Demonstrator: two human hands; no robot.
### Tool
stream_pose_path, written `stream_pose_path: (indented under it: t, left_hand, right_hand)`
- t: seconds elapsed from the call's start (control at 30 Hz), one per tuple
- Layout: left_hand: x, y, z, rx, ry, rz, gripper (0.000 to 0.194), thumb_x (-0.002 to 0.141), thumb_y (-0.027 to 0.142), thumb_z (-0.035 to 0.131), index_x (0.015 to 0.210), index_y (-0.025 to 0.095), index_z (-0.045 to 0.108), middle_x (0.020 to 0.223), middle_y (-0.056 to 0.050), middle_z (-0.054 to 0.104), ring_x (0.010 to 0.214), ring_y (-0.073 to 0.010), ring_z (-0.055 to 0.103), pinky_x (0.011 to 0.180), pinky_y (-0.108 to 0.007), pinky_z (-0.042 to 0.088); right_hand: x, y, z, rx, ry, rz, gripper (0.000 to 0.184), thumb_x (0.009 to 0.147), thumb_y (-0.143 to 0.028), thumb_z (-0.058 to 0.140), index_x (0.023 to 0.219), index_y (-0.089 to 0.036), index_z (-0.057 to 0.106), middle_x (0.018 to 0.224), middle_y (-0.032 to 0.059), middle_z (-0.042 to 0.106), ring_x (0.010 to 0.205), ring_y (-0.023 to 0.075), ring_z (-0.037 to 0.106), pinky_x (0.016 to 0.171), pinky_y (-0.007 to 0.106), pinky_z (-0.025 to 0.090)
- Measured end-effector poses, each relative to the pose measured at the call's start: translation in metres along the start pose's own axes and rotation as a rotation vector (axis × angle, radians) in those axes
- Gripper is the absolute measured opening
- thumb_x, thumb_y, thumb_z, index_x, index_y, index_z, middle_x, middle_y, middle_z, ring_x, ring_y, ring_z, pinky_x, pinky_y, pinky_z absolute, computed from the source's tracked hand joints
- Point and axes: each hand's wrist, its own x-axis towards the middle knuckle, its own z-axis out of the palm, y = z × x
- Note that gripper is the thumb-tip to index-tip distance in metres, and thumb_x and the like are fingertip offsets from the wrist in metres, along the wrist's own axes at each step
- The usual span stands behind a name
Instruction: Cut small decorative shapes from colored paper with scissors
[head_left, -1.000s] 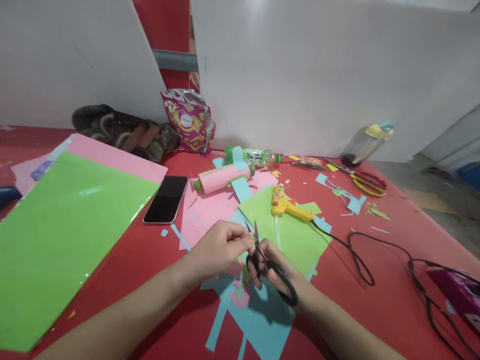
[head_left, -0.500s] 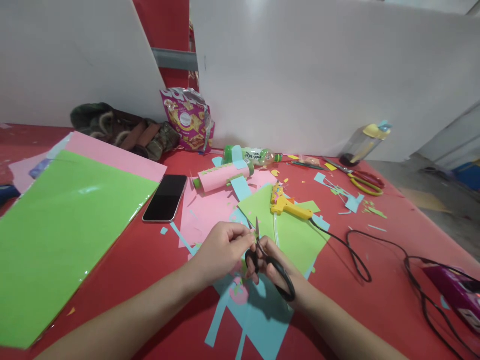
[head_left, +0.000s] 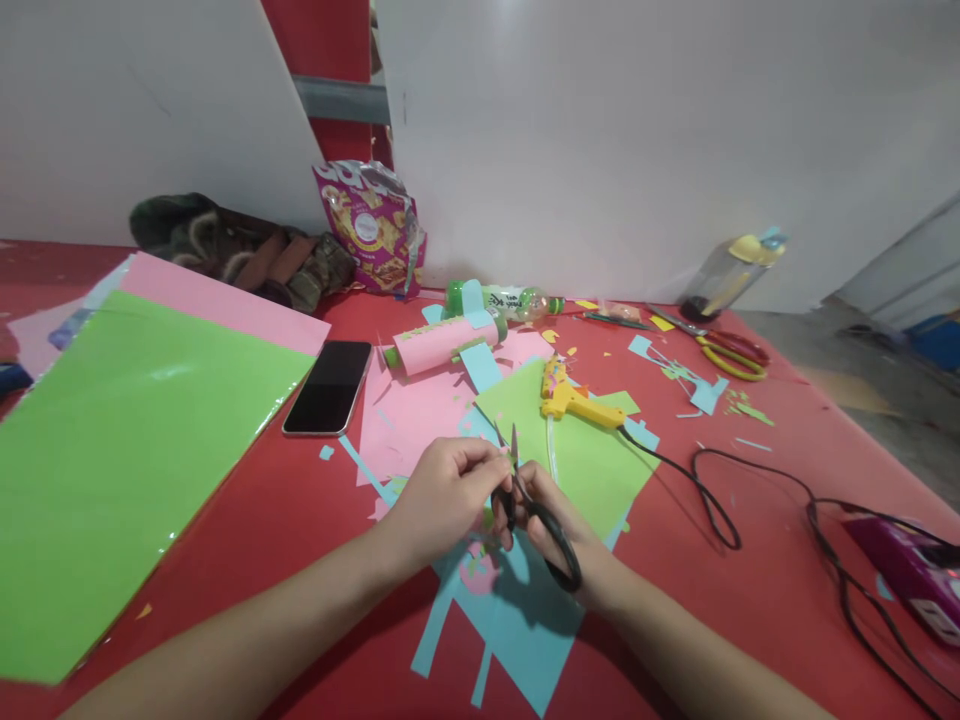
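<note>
My right hand (head_left: pixel 562 515) is closed around black-handled scissors (head_left: pixel 561 548), fingers in the loops. Their blades point away from me and stand slightly apart. My left hand (head_left: pixel 446 490) is closed in a pinch just left of the blades. A tiny bit of green, perhaps paper, shows at its fingertips, but most of it is hidden. Beneath both hands lie light blue paper (head_left: pixel 525 640) with cut strips and a small pink paper circle (head_left: pixel 478 570) with green bits on it. Green paper (head_left: pixel 600 480) lies just beyond my right hand.
A yellow glue gun (head_left: pixel 585 405) rests on the green paper, its black cord (head_left: pixel 716 515) running right. Left are a phone (head_left: pixel 328 388) and large green sheets (head_left: pixel 150 430). Behind lie a pink paper-wrapped roll (head_left: pixel 442 345), a green bottle (head_left: pixel 510 302), a snack bag (head_left: pixel 371 230) and red-and-yellow-handled scissors (head_left: pixel 731 358).
The view has shifted slightly, so the table things sit a little higher. Both hands keep nearly the same pose at the scissors, with the blades still parted.
</note>
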Motion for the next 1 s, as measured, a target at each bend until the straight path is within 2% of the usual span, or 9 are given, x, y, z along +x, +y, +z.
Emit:
stream_pose_path:
  t: [0.2,0.37,0.6,1.0]
  left_hand:
    - [-0.002,-0.003,0.001,0.047,0.030,0.049,0.024,0.072,0.017,0.041,0.049,0.014,0.045,0.037,0.004,0.048,0.037,-0.0070,0.047,0.039,-0.017,0.034]
    - [-0.002,-0.002,0.001,0.087,0.039,0.065,0.024,0.072,0.017,0.041,0.049,0.015,0.045,0.037,0.004,0.047,0.038,-0.0071,0.047,0.041,-0.018,0.035]
    - [-0.002,-0.003,0.001,0.132,0.061,0.063,0.023,0.071,0.017,0.040,0.049,0.015,0.044,0.038,0.004,0.046,0.039,-0.0072,0.047,0.041,-0.018,0.034]
    - [-0.003,-0.003,0.002,0.077,0.038,0.049,0.024,0.072,0.018,0.039,0.049,0.015,0.044,0.037,0.004,0.046,0.038,-0.0082,0.049,0.040,-0.018,0.035]
  right_hand:
    - [-0.003,0.002,0.001,0.010,0.006,0.013,0.037,0.073,-0.055,0.045,0.079,-0.022,0.030,0.070,-0.0012,0.042,0.062,0.0124,0.043,0.060,0.028,0.036]
    - [-0.002,-0.002,0.004,-0.032,0.016,-0.015,0.037,0.073,-0.055,0.045,0.077,-0.021,0.030,0.067,-0.0019,0.040,0.059,0.0120,0.041,0.057,0.027,0.035]
    - [-0.003,-0.003,0.009,-0.017,0.064,0.016,0.040,0.071,-0.057,0.046,0.076,-0.022,0.030,0.066,-0.0019,0.039,0.060,0.0124,0.040,0.057,0.028,0.034]
    - [-0.004,-0.001,0.012,0.033,0.074,0.034,0.039,0.071,-0.056,0.047,0.076,-0.022,0.029,0.063,-0.0036,0.040,0.054,0.0107,0.041,0.054,0.027,0.035]
